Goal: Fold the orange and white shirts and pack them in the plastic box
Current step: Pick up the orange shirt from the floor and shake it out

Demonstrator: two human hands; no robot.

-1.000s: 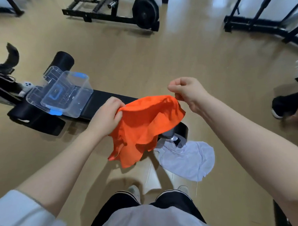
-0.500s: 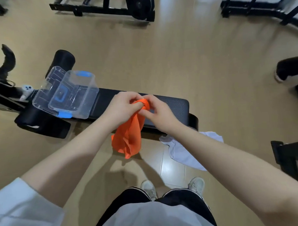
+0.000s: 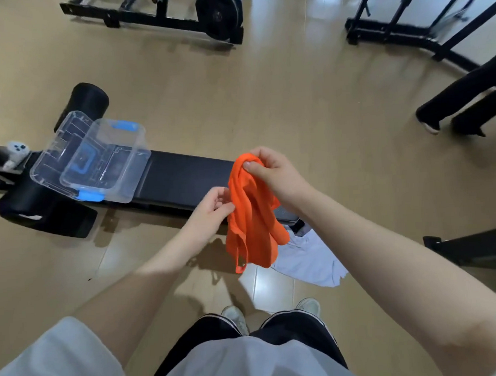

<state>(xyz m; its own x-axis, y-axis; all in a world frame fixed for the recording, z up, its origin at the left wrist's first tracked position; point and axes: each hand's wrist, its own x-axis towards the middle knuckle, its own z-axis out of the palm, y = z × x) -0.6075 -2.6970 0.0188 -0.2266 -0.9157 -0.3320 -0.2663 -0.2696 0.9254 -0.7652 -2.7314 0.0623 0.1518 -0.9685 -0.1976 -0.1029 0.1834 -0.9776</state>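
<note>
Shoes and dark trousers of the person fill the near edge, and just beyond them the white shirt [image 3: 309, 259] lies crumpled on the floor, partly under the near right end of the surface [image 3: 183, 176].

Above that, held in the air, the orange shirt [image 3: 251, 216] hangs as a bunched strip, its long axis close to vertical, top edge up and loose hem toward the floor. The right hand [image 3: 271, 172] grips the top of the bundle, fingers and thumb curled over the cloth, so it carries the weight. The left hand [image 3: 213, 206] sits lower and to the left, fingers pinching the shirt's left edge about midway down. Both hands are therefore closed on the same garment, right above, left beside.

Farther and well to the left, the plastic box [image 3: 109, 162] stands open on the far left part of the surface, its clear lid [image 3: 54, 150] leaning behind it. Bare black padding lies between the box and the hanging shirt.

Judging from this, the fold is unfinished: the cloth is gathered, not flat. The box lies leftward from the hands, and the left hand is the nearer one to it.
</note>
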